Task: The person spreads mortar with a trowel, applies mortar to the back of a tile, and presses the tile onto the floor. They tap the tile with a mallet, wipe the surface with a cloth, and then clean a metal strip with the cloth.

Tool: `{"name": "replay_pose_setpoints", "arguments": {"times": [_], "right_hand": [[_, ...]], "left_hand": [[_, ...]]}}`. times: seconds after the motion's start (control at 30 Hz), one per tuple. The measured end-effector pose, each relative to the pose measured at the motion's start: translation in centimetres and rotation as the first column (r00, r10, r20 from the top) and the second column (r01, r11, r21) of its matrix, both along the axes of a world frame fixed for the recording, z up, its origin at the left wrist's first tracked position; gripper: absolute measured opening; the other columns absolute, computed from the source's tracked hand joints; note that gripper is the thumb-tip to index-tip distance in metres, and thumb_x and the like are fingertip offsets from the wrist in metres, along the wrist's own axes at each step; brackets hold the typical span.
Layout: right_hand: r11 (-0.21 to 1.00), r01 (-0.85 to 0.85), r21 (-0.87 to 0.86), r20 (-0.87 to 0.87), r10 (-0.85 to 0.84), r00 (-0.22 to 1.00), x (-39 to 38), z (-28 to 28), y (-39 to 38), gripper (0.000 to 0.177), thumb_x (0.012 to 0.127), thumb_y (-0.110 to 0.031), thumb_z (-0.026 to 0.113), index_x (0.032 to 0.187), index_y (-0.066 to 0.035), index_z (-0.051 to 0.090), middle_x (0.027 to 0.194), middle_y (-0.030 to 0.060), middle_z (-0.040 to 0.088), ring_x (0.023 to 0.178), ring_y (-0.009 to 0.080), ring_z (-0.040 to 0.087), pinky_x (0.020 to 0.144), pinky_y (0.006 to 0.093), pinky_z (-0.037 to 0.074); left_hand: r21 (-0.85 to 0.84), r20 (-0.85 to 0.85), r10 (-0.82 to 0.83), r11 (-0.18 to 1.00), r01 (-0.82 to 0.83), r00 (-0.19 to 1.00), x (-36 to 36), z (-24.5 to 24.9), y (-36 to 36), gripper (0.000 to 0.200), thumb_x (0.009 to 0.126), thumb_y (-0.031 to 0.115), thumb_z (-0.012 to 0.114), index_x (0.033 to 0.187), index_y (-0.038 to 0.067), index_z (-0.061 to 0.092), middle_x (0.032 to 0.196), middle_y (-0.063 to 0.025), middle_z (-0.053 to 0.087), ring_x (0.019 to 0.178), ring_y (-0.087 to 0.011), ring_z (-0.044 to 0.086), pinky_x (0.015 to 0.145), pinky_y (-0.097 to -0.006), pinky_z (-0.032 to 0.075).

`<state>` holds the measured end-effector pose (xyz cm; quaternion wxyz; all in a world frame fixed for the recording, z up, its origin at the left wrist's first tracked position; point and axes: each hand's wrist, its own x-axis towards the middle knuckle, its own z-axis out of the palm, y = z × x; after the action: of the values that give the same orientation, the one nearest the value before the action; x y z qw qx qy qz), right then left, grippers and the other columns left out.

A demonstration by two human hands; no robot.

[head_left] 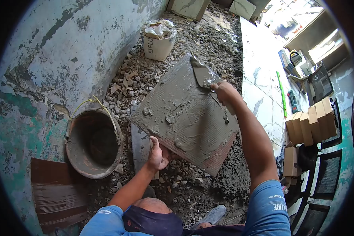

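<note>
A large square tile is held tilted in front of me, its ribbed back mostly coated in wet grey mortar. Bare reddish ribs show along its lower edge. My left hand grips that lower left edge from beneath, thumb up and fingers partly hidden under the tile. With my right hand I grip a trowel, its blade smeared with mortar and lying over the tile's upper right part. The handle is hidden in my closed fingers.
Left stands a mortar-stained bucket with a yellow cord. A white sack-like container sits on the rubble floor ahead. White marbled tiles run along the right, bearing a green strip. Cardboard boxes and chairs stand beyond.
</note>
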<state>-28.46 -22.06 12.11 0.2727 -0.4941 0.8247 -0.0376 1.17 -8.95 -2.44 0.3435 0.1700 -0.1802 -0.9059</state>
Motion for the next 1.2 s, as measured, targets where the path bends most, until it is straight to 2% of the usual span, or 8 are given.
{"name": "replay_pose_setpoints", "arguments": {"times": [0.17,0.3,0.37,0.43,0.5,0.87,1.03,1.2], "right_hand": [[0.997,0.078,0.003,0.256,-0.076,0.964,0.4,-0.2,5.2,0.043,0.097,-0.038,0.05,0.09,0.003,0.059,0.061,0.0054,0.053,0.052,0.0159,0.051,0.049,0.0351,0.043],[0.991,-0.041,0.124,0.295,0.003,0.955,4.1,1.9,11.2,0.045,0.099,-0.04,0.047,0.098,0.003,0.06,0.066,0.0058,0.054,0.056,0.0142,0.051,0.053,0.0328,0.043],[0.973,-0.196,0.121,0.224,0.165,0.96,4.8,0.6,14.3,0.046,0.1,-0.041,0.046,0.1,0.003,0.06,0.069,0.0092,0.058,0.059,0.0168,0.053,0.057,0.0364,0.046],[0.949,-0.296,0.113,0.177,0.274,0.945,5.5,0.8,17.6,0.043,0.098,-0.038,0.046,0.099,0.002,0.061,0.088,0.025,0.066,0.081,0.0411,0.064,0.076,0.0477,0.05],[0.941,-0.319,0.114,0.086,0.31,0.947,5.0,-0.1,20.9,0.04,0.097,-0.037,0.047,0.098,0.001,0.061,0.087,0.0258,0.065,0.083,0.0445,0.063,0.075,0.0508,0.049],[0.966,-0.117,0.231,0.059,0.106,0.993,-0.6,0.1,27.9,0.043,0.097,-0.044,0.046,0.102,-0.005,0.061,0.088,0.0248,0.065,0.086,0.0419,0.063,0.075,0.0502,0.048],[0.996,0.036,0.083,0.055,-0.041,0.998,-5.2,-1.2,28.5,0.042,0.096,-0.04,0.048,0.095,0.0,0.061,0.079,0.0237,0.065,0.078,0.0404,0.064,0.073,0.0482,0.048],[0.989,-0.066,-0.129,0.084,0.077,0.993,-4.8,-2.6,30.2,0.032,0.091,-0.032,0.052,0.096,0.0,0.053,0.083,0.0195,0.058,0.08,0.0362,0.058,0.073,0.0462,0.045]], "left_hand": [[0.068,-0.026,0.052,0.996,-0.05,0.998,0.1,-1.2,0.4,0.095,0.082,0.079,0.027,0.147,0.01,0.024,0.142,-0.0114,0.043,0.126,-0.0297,0.048,0.097,-0.0519,0.047],[0.114,-0.038,0.032,0.993,-0.027,0.999,0.6,-2.7,0.6,0.093,0.083,0.078,0.026,0.147,0.011,0.026,0.141,-0.0118,0.045,0.125,-0.0304,0.049,0.098,-0.052,0.047],[0.09,-0.068,0.022,0.996,-0.016,0.997,0.4,-1.9,0.4,0.091,0.084,0.078,0.025,0.145,0.011,0.028,0.139,-0.0123,0.046,0.123,-0.0306,0.051,0.097,-0.0516,0.048],[0.095,-0.056,0.017,0.995,-0.011,0.998,0.3,-1.5,0.4,0.089,0.086,0.076,0.023,0.145,0.01,0.029,0.138,-0.0126,0.048,0.121,-0.0311,0.053,0.095,-0.0515,0.049],[0.092,-0.056,0.029,0.995,-0.024,0.998,0.3,-0.9,0.4,0.088,0.086,0.076,0.022,0.145,0.01,0.029,0.136,-0.0126,0.049,0.119,-0.0317,0.054,0.093,-0.0521,0.051],[0.095,0.137,0.106,0.988,-0.12,0.985,0.2,-0.8,0.5,0.089,0.084,0.079,0.026,0.145,0.014,0.029,0.136,-0.0096,0.05,0.117,-0.0293,0.055,0.085,-0.0474,0.055],[0.102,0.193,0.131,0.983,-0.152,0.972,-0.3,0.0,1.0,0.088,0.085,0.08,0.023,0.144,0.015,0.031,0.135,-0.0076,0.051,0.115,-0.0272,0.057,0.083,-0.0438,0.055],[0.064,0.126,0.083,0.994,-0.092,0.988,0.0,-1.1,1.7,0.09,0.085,0.08,0.024,0.146,0.014,0.028,0.139,-0.0101,0.048,0.12,-0.0292,0.053,0.09,-0.0483,0.052]]}}
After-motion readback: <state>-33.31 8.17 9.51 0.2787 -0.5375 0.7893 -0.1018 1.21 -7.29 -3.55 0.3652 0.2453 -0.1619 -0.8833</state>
